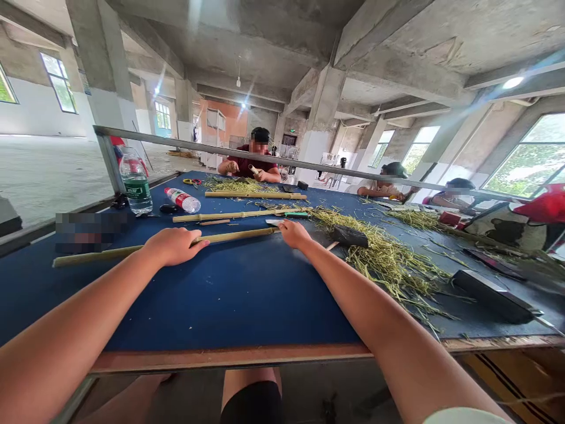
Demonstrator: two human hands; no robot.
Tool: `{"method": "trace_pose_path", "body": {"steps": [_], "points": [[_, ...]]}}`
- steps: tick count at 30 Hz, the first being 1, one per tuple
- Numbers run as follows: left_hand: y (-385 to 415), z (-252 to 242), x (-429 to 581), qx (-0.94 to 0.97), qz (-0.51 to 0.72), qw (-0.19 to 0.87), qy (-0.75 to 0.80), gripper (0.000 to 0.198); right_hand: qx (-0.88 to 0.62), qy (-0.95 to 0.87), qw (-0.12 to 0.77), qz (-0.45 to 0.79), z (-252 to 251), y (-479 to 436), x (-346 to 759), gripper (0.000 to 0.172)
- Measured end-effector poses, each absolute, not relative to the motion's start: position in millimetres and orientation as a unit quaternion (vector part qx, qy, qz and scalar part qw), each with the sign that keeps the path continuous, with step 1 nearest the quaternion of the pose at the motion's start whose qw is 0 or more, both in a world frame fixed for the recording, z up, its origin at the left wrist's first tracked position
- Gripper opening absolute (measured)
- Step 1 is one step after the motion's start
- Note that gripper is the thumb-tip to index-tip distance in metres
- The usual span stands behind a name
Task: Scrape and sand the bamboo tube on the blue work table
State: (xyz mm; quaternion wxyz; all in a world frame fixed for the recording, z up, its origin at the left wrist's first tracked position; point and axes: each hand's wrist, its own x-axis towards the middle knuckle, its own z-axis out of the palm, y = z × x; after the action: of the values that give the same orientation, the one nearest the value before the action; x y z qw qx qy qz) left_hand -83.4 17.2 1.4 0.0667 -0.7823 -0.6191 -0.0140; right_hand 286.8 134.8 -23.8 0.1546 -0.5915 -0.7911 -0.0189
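A long bamboo pole point(241, 235) lies across the blue-topped table in front of me. My left hand point(173, 246) is wrapped around the pole near its middle, thumb along the near side. At the pole's right end, my right hand point(293, 234) is closed on a knife point(273, 222), its short pale blade pointing left over the pole's end. The handle is hidden inside the fingers. Just behind lies a second, thinner bamboo pole point(212, 216), with a green-handled tool point(295, 215) beside its right part.
A heap of bamboo shavings point(388, 259) spreads to the right, with a dark block point(350, 236) on it. A black box-like object point(494, 294) sits near the right edge. Two bottles, one upright point(136, 188), one lying point(183, 200), stand left. Several people work across the table.
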Motion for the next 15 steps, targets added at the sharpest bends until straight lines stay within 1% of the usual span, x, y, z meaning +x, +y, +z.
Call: {"method": "trace_pose_path", "body": {"steps": [5,7,15], "points": [[17,-2,-80,-0.783,-0.003,0.096,-0.614,0.072,-0.519,-0.841,0.143,-0.051,-25,114,251,0.043],[18,-1,-80,-0.783,-0.002,0.096,-0.614,0.07,-0.509,-0.847,0.138,-0.059,-26,114,251,0.044],[18,0,-82,-0.782,-0.01,0.075,-0.618,0.069,-0.585,-0.801,0.128,-0.018,-32,146,293,0.052]]}}
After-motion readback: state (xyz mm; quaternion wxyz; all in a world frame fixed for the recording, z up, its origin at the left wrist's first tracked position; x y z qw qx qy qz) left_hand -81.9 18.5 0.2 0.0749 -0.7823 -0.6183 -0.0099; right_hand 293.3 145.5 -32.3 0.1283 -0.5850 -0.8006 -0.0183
